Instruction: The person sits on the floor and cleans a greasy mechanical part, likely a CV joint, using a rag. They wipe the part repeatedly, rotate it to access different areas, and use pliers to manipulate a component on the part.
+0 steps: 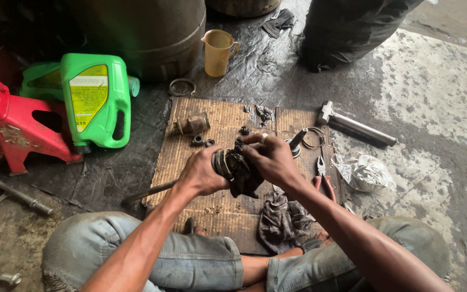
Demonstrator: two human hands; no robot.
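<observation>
A workshop floor is seen from above, with two bare forearms reaching up from the bottom of the frame over knees clad in worn blue denim. At the centre, a black ribbed rubber boot on a greasy metal shaft joint (237, 170) is held above a flattened sheet of brown cardboard (190, 138). The left hand (201, 173) is wrapped around the ribbed left end of the joint, fingers curled tight and wrist slightly bent, while a thin dark shaft is seen running out from under it toward the lower left. The right hand (270, 159) is arched over the top right of the joint, its fingers bent down and pinching the upper edge of the boot. A dirty grey rag (282, 221) is laid just below the hands. On the cardboard, above the hands, a small metal cylinder part (192, 124) is placed, and red-handled pliers (322, 176) are seen to the right. A steel hammer-like tool (355, 123) is set at the upper right, with a crumpled clear plastic bag (364, 173) below it. A green plastic oil jug (95, 100) is lying at the upper left beside a red metal stand (12, 124), and a yellow plastic measuring jug (218, 51) is standing at the upper centre.
</observation>
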